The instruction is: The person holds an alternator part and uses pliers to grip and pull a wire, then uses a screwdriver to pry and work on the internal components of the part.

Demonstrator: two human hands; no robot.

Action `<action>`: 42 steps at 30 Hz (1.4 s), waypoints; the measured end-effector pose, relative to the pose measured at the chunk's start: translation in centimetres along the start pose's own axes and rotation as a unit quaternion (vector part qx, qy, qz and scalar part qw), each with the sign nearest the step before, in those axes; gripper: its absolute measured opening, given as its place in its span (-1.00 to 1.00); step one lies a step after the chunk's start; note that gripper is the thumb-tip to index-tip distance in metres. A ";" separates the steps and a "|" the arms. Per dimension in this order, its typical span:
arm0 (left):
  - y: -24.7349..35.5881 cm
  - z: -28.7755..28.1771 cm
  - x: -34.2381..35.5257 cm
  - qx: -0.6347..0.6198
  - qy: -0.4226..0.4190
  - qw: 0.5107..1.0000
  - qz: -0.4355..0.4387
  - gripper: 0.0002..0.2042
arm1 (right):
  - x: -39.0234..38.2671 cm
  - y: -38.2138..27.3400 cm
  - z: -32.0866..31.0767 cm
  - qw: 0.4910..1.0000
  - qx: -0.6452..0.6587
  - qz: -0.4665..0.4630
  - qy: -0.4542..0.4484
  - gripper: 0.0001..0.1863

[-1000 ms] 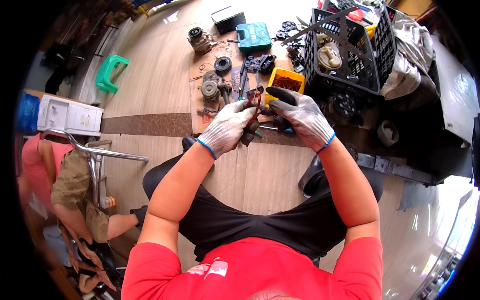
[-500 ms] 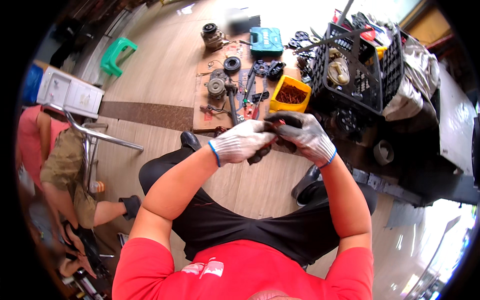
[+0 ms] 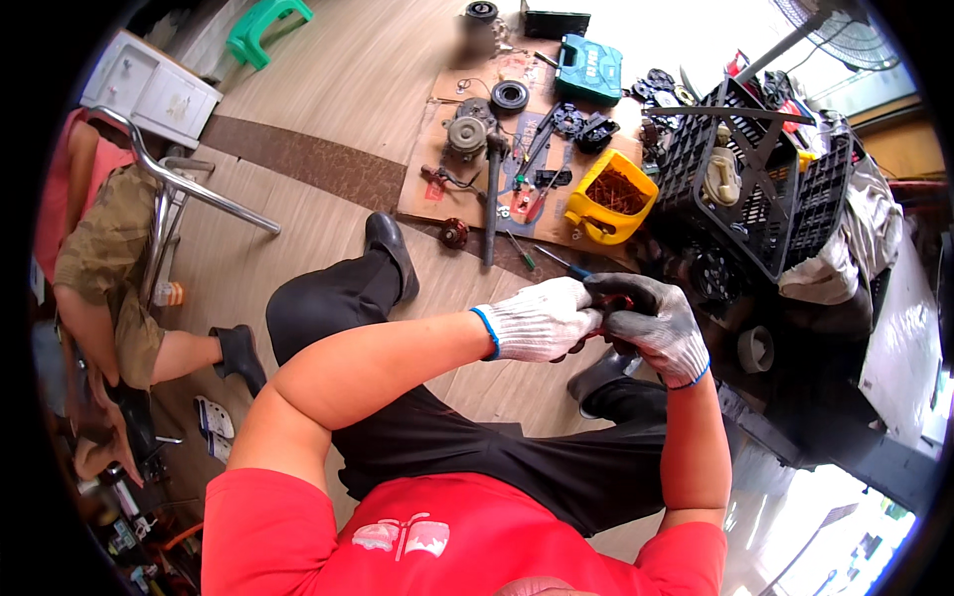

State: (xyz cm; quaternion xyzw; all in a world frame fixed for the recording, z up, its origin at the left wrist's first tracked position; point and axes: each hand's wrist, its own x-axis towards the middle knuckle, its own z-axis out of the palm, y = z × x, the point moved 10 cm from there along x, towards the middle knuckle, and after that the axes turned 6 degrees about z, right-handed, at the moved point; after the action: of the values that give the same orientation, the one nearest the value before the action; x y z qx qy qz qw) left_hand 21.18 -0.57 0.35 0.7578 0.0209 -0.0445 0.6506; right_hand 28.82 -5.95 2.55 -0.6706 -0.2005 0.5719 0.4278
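Your pale floor (image 3: 333, 94) carries a brown band (image 3: 298, 166); a green plastic stool (image 3: 245, 37) stands near a white cabinet (image 3: 164, 84).

Ribbed knit-cloth gloves (image 3: 537, 320), smooth plastic tub (image 3: 603, 228)

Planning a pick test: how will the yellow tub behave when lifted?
The yellow tub looks thin-walled plastic, so it may flex when gripped. Its top is open, so the reddish-brown strands inside could spill if tipped.

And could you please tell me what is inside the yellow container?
The yellow container holds a tangle of thin reddish-brown strands; whatever lies beneath them is covered.
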 end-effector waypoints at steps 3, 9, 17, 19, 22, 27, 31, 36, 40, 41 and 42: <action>0.6 -0.3 0.0 0.090 0.024 0.994 0.052 -0.84 | 0.1 0.2 -0.1 1.000 0.016 0.022 0.013 -0.66; -0.5 -0.6 -0.6 0.018 0.065 0.997 0.047 -0.78 | 0.4 0.9 0.2 0.998 0.010 0.060 0.030 -0.76; -2.5 -0.7 -1.5 -0.189 0.027 0.965 -0.181 -0.77 | 0.8 0.6 0.4 0.998 0.013 0.035 0.045 -0.81; -2.0 -2.0 -1.2 -0.175 0.047 0.971 -0.156 -0.75 | 0.8 0.3 -0.1 0.998 0.002 0.022 0.054 -0.81; -2.4 -2.7 -1.0 -0.208 0.013 0.965 -0.157 -0.66 | 0.6 -0.5 -0.6 0.998 -0.023 -0.004 0.059 -0.80; 0.0 -1.8 -1.1 -0.092 -0.099 0.979 -0.155 -0.63 | 0.0 -1.4 -0.5 0.995 -0.074 -0.034 0.062 -0.79; 1.8 -2.7 -0.5 0.067 -0.047 0.994 -0.070 -0.66 | -0.1 -1.3 -0.4 0.995 -0.068 -0.044 0.057 -0.80; 1.9 -2.2 -0.6 0.109 0.034 0.993 0.000 -0.72 | 0.0 -0.7 -0.9 0.997 0.004 -0.016 0.080 -0.83; 2.1 -2.3 -0.5 0.150 0.066 0.986 0.032 -0.74 | 0.2 -0.6 -1.3 0.995 0.029 -0.010 0.093 -0.80; 2.4 -2.4 -0.4 0.164 0.077 0.982 0.048 -0.74 | 0.4 -0.4 -1.3 0.996 0.047 -0.001 0.081 -0.78; 2.0 -2.5 -0.3 0.143 0.073 0.987 0.028 -0.73 | 0.6 -0.3 -1.4 0.996 0.064 0.008 0.069 -0.76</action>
State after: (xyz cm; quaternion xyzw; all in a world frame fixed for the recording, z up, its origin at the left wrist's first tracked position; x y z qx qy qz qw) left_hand 21.16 1.57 2.76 0.8447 0.0409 0.0265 0.5330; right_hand 30.35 -5.83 2.37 -0.6813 -0.1279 0.5395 0.4779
